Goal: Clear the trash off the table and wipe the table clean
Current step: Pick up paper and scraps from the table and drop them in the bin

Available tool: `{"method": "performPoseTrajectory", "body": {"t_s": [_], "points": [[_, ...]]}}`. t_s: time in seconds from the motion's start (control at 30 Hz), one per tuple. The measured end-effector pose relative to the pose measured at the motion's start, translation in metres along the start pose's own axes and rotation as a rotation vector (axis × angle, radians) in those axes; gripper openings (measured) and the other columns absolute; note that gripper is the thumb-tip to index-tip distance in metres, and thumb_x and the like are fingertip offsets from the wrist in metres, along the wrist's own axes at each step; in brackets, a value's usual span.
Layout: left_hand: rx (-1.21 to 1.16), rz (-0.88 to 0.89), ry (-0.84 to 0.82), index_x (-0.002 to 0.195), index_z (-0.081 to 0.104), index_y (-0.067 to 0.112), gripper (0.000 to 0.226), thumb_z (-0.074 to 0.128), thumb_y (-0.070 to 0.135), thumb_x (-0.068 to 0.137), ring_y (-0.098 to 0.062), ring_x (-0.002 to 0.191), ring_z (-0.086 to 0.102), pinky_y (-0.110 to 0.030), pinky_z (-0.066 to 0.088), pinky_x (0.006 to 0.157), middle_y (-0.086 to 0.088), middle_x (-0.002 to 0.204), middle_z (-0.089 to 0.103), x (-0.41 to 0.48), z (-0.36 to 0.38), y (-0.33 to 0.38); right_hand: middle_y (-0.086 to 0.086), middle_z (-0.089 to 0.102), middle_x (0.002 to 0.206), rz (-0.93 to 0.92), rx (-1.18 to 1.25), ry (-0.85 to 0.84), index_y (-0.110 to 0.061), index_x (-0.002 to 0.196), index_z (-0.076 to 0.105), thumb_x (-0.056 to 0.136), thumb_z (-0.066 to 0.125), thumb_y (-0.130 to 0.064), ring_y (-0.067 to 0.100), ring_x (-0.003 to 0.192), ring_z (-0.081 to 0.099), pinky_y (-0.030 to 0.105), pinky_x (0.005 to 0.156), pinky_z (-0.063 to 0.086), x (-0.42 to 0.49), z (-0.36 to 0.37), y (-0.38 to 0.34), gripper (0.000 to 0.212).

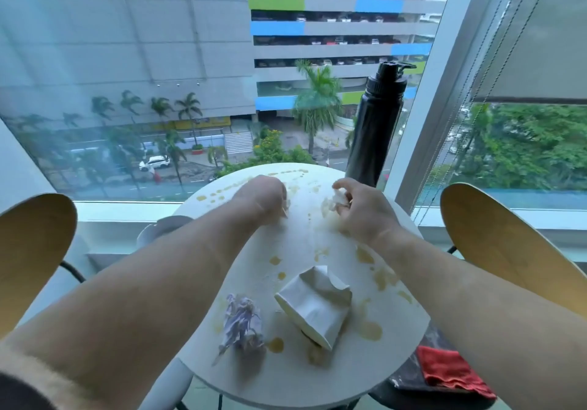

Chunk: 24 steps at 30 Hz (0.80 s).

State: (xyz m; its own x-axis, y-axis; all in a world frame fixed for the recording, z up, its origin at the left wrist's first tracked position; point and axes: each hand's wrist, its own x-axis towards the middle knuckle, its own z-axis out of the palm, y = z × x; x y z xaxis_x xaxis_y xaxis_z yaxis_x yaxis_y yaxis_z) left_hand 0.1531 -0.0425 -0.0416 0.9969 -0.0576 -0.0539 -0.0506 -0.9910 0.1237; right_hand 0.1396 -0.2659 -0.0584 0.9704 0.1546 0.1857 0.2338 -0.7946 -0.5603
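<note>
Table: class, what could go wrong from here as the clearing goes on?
The bottle stands at the table's far edge, close to the right hand, which pinches a wad; a careless sweep might topple it. The right forearm reaches over yellow spills and may smear them.

The table [286,374] has a smooth, matt white top blotched with glossy yellowish spills. The crushed carton [314,305] and crumpled wad [242,324] are paper. The bottle [374,124] is matt black, and the chair backs [31,251] are smooth wood.

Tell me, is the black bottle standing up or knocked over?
Standing up. The black bottle is upright, base down, with its cap at the top.
</note>
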Motion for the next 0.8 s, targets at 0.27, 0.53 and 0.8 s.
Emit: {"method": "performPoseTrajectory", "body": {"t_s": [0.27, 0.53, 0.8], "points": [[-0.291, -0.102, 0.299, 0.101, 0.063, 0.020, 0.016, 0.056, 0.009, 0.091, -0.028, 0.087, 0.060, -0.039, 0.057, 0.074, -0.007, 0.099, 0.070, -0.044, -0.007, -0.011, -0.014, 0.068, 0.069, -0.009, 0.291, 0.095, -0.022, 0.091, 0.077, 0.095, 0.062, -0.014, 0.001, 0.065, 0.060, 0.015, 0.064, 0.044, 0.003, -0.022, -0.019, 0.018], [-0.801, -0.185, 0.548, 0.077, 0.059, 0.020, 0.034, 0.051, -0.012, 0.084, -0.032, 0.079, 0.073, -0.051, 0.066, 0.072, -0.001, 0.091, 0.066, -0.117, -0.040, -0.013, 0.009, 0.077, 0.093, 0.018, 0.662, 0.071, -0.031, 0.088, 0.077, 0.092, 0.067, -0.019, 0.033, 0.085, 0.074, 0.046, 0.072, 0.066, -0.001, -0.023, -0.057, 0.017], [-1.191, -0.398, 0.661, 0.081, 0.078, 0.009, 0.023, 0.062, -0.005, 0.072, -0.033, 0.083, 0.077, -0.049, 0.063, 0.091, -0.015, 0.083, 0.079, -0.196, -0.061, -0.047, 0.012, 0.078, 0.089, 0.088, 0.955, -0.081, -0.011, 0.085, 0.079, 0.094, 0.068, -0.004, 0.022, 0.084, 0.073, 0.031, 0.074, 0.064, -0.029, 0.000, -0.116, 0.015]]}}
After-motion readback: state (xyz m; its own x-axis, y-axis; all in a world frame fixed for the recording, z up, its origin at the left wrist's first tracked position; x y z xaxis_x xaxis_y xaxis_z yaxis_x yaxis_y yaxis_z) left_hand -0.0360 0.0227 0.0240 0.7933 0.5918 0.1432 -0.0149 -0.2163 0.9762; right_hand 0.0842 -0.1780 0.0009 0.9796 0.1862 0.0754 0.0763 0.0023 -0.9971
